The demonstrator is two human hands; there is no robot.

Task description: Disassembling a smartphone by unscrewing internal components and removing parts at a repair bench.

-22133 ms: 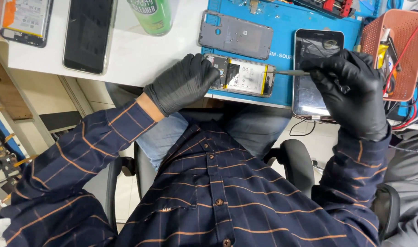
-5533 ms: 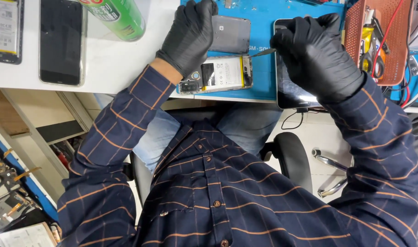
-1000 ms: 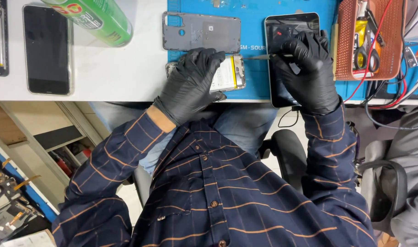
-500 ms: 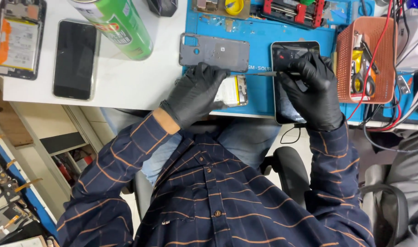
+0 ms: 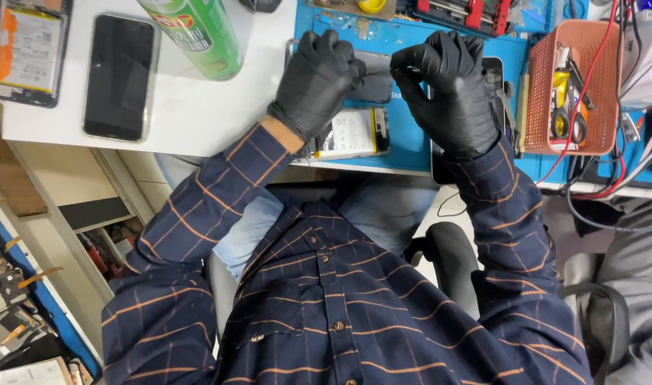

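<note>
1. Head view, nearest us: an opened phone (image 5: 351, 134) lies face down on the blue mat (image 5: 411, 135) at the worktop (image 5: 190, 121) edge, its pale battery showing, within easy reach.
2. Our left hand (image 5: 319, 78), black-gloved, rests curled over the phone's upper end and a grey back cover (image 5: 376, 78), apparently steadying them.
3. Our right hand (image 5: 447, 85) is lifted, thumb and forefinger pinched together; what they hold is too small to tell. A dark phone (image 5: 498, 78) lies beneath it.
4. Farther off stand a green can (image 5: 197, 36), a black phone (image 5: 120, 77), and an orange basket (image 5: 572, 85) of tools.
</note>
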